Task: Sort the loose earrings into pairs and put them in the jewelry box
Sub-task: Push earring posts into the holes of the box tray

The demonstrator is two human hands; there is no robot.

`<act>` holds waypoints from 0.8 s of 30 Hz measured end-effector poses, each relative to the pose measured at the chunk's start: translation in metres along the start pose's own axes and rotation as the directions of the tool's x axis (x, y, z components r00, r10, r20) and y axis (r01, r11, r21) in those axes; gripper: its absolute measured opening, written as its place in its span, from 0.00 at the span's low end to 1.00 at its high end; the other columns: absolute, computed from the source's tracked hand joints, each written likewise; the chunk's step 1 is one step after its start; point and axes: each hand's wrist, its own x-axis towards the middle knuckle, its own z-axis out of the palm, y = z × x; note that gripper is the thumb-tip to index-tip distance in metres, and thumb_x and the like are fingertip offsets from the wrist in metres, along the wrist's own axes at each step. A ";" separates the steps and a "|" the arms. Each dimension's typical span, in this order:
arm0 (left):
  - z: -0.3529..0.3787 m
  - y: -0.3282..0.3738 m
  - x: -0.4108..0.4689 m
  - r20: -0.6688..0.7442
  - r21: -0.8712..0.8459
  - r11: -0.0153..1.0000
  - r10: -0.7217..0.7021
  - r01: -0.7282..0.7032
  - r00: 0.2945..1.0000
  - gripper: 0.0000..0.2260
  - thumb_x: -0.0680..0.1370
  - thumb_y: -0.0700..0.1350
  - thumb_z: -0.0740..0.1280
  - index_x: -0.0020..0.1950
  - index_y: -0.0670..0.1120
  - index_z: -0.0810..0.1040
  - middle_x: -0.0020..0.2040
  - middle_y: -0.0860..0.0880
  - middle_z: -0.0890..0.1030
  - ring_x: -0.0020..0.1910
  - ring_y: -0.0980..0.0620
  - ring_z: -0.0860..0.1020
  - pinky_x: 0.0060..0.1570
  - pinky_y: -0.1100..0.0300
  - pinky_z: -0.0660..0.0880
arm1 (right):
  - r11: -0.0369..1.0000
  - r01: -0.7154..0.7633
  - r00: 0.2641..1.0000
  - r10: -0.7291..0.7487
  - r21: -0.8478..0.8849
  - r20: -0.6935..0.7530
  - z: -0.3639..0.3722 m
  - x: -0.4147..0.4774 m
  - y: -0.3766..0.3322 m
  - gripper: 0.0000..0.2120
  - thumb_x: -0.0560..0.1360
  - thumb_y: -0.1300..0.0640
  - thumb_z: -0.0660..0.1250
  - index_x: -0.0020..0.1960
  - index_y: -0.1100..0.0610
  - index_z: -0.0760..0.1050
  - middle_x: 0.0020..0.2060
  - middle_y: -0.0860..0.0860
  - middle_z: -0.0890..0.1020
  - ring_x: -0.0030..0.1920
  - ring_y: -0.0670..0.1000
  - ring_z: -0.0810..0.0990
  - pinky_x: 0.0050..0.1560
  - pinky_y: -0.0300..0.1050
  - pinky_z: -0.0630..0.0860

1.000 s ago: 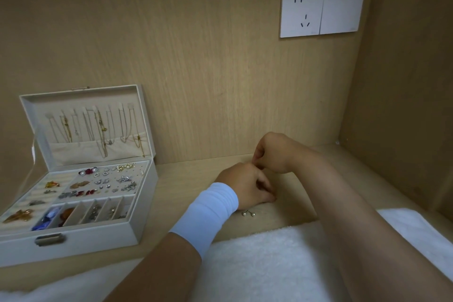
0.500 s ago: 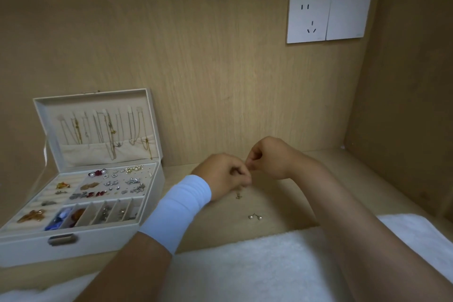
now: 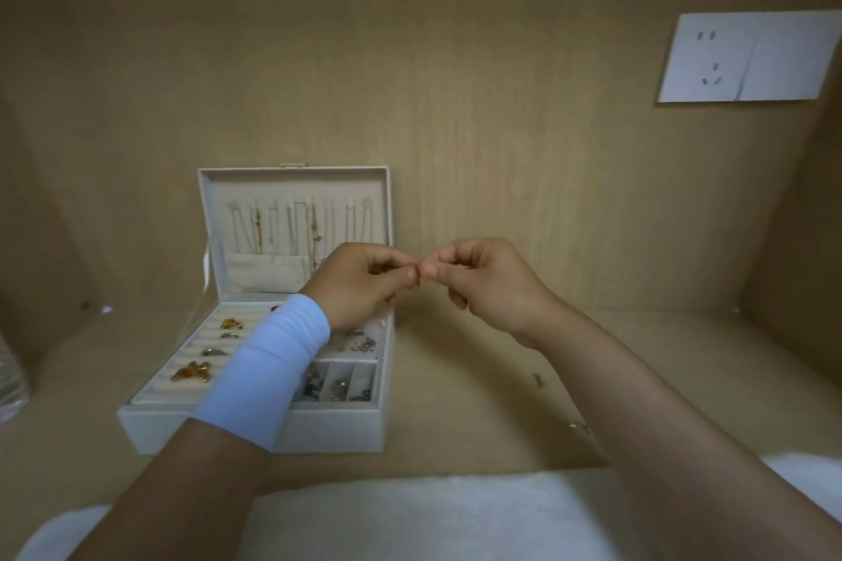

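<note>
The white jewelry box (image 3: 337, 433) stands open at centre left, its upright lid hung with thin chains. Its trays hold amber brooches, silver studs and other small pieces. My left hand (image 3: 360, 282), with a white wrist sleeve (image 3: 269, 360), hovers over the box's right side. My right hand (image 3: 483, 282) meets it fingertip to fingertip just right of the lid. Both hands pinch a tiny earring at that point, and the fingers almost entirely hide it. One loose earring (image 3: 539, 379) lies on the wooden shelf beside my right forearm. Another loose earring (image 3: 576, 426) lies nearer me.
A fluffy white towel (image 3: 410, 515) covers the shelf's front edge under my arms. Wooden walls close in the back and both sides. A white wall socket (image 3: 747, 57) sits at the upper right. Something clear and glassy (image 3: 9, 383) shows at the far left edge.
Both hands lifted off the shelf and moved left toward the box, staying pinched together. The view swung left, so the box now sits nearer the centre.
</note>
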 end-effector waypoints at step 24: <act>-0.064 -0.037 -0.003 0.035 -0.166 0.973 -0.155 0.159 0.987 0.02 0.76 0.44 0.72 0.46 0.49 0.85 0.38 0.53 0.85 0.34 0.60 0.78 0.31 0.67 0.73 | 0.988 0.152 0.988 -0.153 0.038 0.015 0.060 0.052 0.012 0.06 0.70 0.67 0.76 0.46 0.60 0.85 0.34 0.53 0.84 0.24 0.48 0.75 0.27 0.38 0.75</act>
